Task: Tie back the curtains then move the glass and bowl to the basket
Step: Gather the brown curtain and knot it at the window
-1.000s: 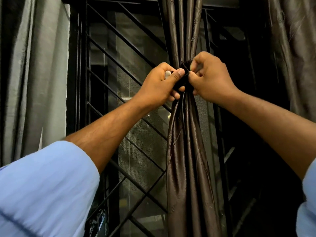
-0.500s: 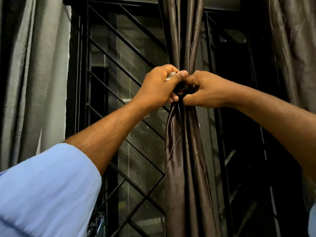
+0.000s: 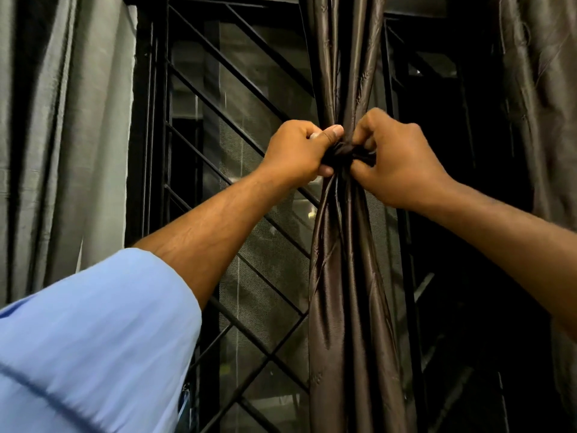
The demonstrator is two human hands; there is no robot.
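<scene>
Head view: a gathered brown curtain (image 3: 343, 292) is seen cinched at a dark tie (image 3: 342, 153) between the two hands. The tie is pinched on one side by the left hand (image 3: 299, 151) and on the other by the right hand (image 3: 396, 160), both with curled fingers. The knot is judged not yet finished, so the first step is under way. Further curtains hang loose outside either hand. Glass, bowl and basket are not in view; their moving remains undone.
</scene>
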